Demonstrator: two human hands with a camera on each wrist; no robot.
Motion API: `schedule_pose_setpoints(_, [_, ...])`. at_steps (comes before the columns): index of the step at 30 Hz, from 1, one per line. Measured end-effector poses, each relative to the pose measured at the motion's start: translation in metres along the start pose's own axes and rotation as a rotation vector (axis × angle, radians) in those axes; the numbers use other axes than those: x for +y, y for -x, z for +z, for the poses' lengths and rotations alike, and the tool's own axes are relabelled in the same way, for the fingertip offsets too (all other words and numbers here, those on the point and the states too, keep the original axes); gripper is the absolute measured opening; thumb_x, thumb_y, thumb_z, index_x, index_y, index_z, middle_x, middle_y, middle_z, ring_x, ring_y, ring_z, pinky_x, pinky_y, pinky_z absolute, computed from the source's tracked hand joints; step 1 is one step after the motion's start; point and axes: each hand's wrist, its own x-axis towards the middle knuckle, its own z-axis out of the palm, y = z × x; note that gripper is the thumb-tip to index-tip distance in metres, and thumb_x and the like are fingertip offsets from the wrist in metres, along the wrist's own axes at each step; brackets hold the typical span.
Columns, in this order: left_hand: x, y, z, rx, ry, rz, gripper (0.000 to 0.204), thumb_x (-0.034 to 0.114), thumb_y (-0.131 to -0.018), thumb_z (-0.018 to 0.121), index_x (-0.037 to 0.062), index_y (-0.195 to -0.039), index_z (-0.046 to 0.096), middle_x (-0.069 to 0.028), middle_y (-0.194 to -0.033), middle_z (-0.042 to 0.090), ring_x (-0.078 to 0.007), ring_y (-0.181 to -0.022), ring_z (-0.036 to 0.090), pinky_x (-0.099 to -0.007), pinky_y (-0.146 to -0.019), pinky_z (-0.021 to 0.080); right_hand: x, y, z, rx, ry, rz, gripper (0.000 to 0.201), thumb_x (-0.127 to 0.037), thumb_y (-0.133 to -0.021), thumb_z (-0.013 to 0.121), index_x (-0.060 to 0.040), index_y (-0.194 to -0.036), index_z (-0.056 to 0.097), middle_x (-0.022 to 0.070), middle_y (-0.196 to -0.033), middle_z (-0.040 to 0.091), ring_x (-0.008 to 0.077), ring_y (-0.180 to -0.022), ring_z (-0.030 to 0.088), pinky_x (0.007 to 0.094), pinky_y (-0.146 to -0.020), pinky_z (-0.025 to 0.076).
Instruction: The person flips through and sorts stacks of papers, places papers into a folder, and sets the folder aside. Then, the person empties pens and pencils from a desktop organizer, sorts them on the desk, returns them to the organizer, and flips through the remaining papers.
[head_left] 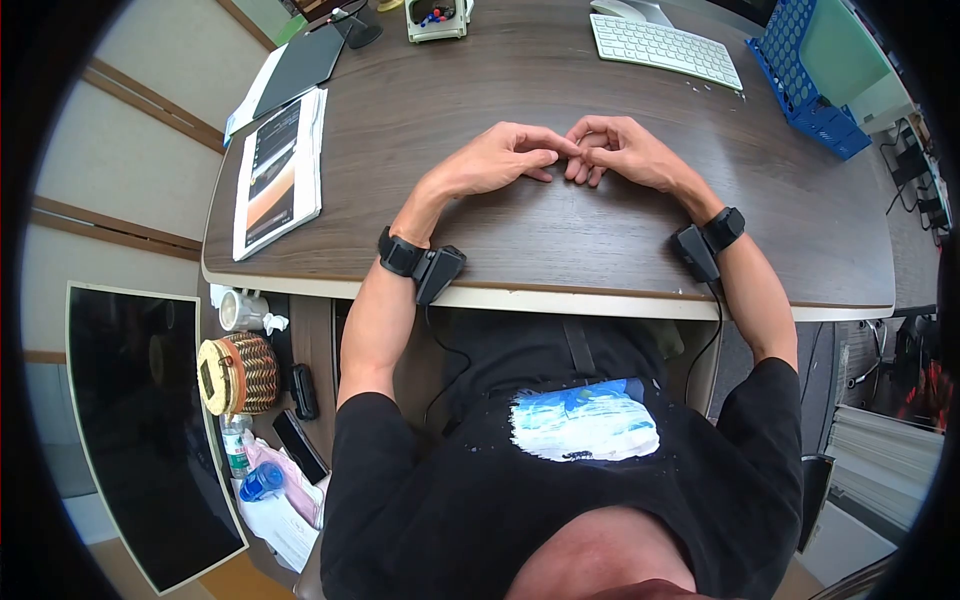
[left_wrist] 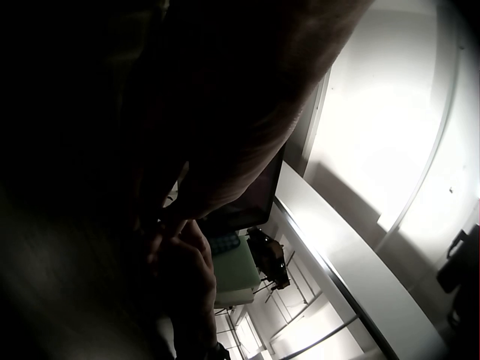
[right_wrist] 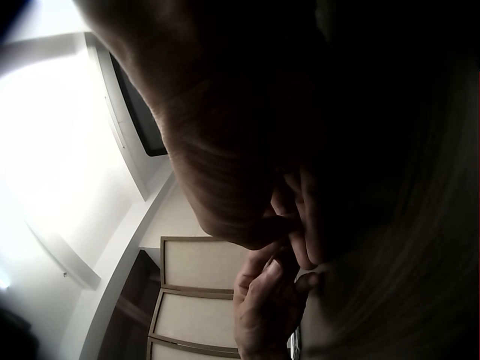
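Note:
Both bare hands meet over the middle of the brown desk (head_left: 590,235), fingertips touching. The left hand (head_left: 495,160) comes in from the left, fingers loosely bent and reaching to the right fingers. Opposite it, the right hand (head_left: 630,152) has its fingers relaxed and curving down toward the desk. No object shows between them. In the left wrist view the right hand (left_wrist: 191,270) appears dark beyond the near hand. The right wrist view shows the left hand (right_wrist: 270,307) with its thumb close to the right fingers. Black wrist cameras sit on both forearms.
A white keyboard (head_left: 668,50) lies at the back right, near a blue basket (head_left: 835,130). Printed papers (head_left: 280,175) and a dark folder (head_left: 300,70) lie on the left. A small white holder (head_left: 437,22) stands at the back. A woven basket (head_left: 255,370) and mug (head_left: 240,312) stand lower left.

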Motion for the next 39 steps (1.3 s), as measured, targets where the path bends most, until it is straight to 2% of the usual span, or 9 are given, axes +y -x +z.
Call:
schedule_pose_setpoints(5, [0.0021,0.0007,0.0006,0.008,-0.013,-0.006,0.033,0.021,-0.114,0.060,0.0060,-0.141,0.073,-0.0082,-0.134,0.071,-0.0176,-0.124,0.065,-0.0350,-0.106,0.061,-0.0005,-0.0005,-0.0004,0.003,0.006,0.003,0.028,-0.007,-0.103,0.054,0.0036,-0.126,0.065,0.0139,-0.103,0.080,0.0152,-0.092,0.075,0.0288,-0.084,0.063])
schedule_pose_setpoints(7, [0.0015,0.0003,0.0002,0.007,-0.013,-0.003,0.033,0.021,-0.114,0.060,0.0060,-0.140,0.073,-0.0080,-0.134,0.071,-0.0173,-0.124,0.065,-0.0349,-0.106,0.061,0.0010,-0.0009,-0.0008,-0.001,0.002,-0.003,0.024,-0.009,-0.107,0.055,0.0046,-0.124,0.066,0.0152,-0.102,0.080,0.0166,-0.091,0.076,0.0295,-0.084,0.063])
schedule_pose_setpoints(10, [-0.0004,0.0000,0.0002,0.004,-0.023,0.000,0.033,0.021,-0.114,0.061,0.0061,-0.140,0.073,-0.0083,-0.134,0.071,-0.0173,-0.125,0.065,-0.0348,-0.106,0.061,0.0003,-0.0006,-0.0001,0.006,0.000,-0.001,0.024,-0.009,-0.107,0.055,0.0047,-0.124,0.066,0.0152,-0.102,0.080,0.0166,-0.091,0.076,0.0295,-0.083,0.063])
schedule_pose_setpoints(12, [-0.0015,0.0000,0.0020,0.034,-0.024,0.036,0.031,0.021,-0.113,0.061,0.0100,-0.138,0.076,-0.0090,-0.127,0.075,-0.0182,-0.118,0.070,-0.0329,-0.101,0.063,0.0023,-0.0011,-0.0006,0.004,0.000,-0.006,0.024,-0.009,-0.107,0.056,0.0046,-0.124,0.066,0.0152,-0.102,0.080,0.0167,-0.091,0.076,0.0295,-0.083,0.063])
schedule_pose_setpoints(15, [0.0000,-0.0003,-0.0003,-0.001,0.001,-0.001,0.034,0.021,-0.114,0.061,0.0042,-0.141,0.072,-0.0084,-0.134,0.071,-0.0171,-0.124,0.066,-0.0341,-0.106,0.061,0.0015,-0.0013,-0.0009,0.004,0.002,-0.009,0.024,-0.009,-0.107,0.056,0.0047,-0.124,0.066,0.0151,-0.102,0.080,0.0167,-0.091,0.076,0.0294,-0.083,0.062])
schedule_pose_setpoints(18, [-0.0005,-0.0005,-0.0001,0.002,-0.013,0.005,0.034,0.021,-0.114,0.061,0.0035,-0.141,0.071,-0.0083,-0.134,0.071,-0.0168,-0.124,0.066,-0.0338,-0.106,0.061,0.0003,-0.0006,-0.0006,0.005,0.003,-0.007,0.024,-0.009,-0.107,0.056,0.0046,-0.124,0.066,0.0151,-0.102,0.080,0.0167,-0.091,0.075,0.0293,-0.083,0.062])
schedule_pose_setpoints(32, [0.0009,0.0001,0.0013,0.018,-0.028,0.003,0.034,0.023,-0.114,0.061,0.0037,-0.139,0.073,-0.0089,-0.133,0.072,-0.0175,-0.122,0.068,-0.0341,-0.104,0.062,0.0017,-0.0001,-0.0006,-0.008,0.001,-0.008,0.026,-0.009,-0.106,0.055,0.0022,-0.127,0.065,0.0123,-0.103,0.080,0.0154,-0.094,0.075,0.0292,-0.084,0.062])
schedule_pose_setpoints(34, [0.0012,0.0003,0.0020,0.022,-0.030,-0.003,0.033,0.022,-0.114,0.061,0.0039,-0.139,0.073,-0.0091,-0.132,0.072,-0.0177,-0.123,0.068,-0.0340,-0.104,0.062,-0.0012,0.0009,0.0005,0.008,0.011,-0.003,0.025,-0.011,-0.107,0.055,0.0047,-0.125,0.065,0.0155,-0.104,0.080,0.0171,-0.092,0.075,0.0304,-0.084,0.063])
schedule_pose_setpoints(39, [0.0006,-0.0001,0.0017,0.031,-0.038,0.006,0.033,0.023,-0.114,0.060,0.0048,-0.138,0.073,-0.0087,-0.132,0.073,-0.0181,-0.124,0.067,-0.0344,-0.104,0.062,-0.0019,0.0002,0.0005,0.007,0.021,-0.003,0.026,-0.012,-0.107,0.055,0.0047,-0.125,0.065,0.0157,-0.104,0.080,0.0173,-0.092,0.075,0.0308,-0.084,0.063])
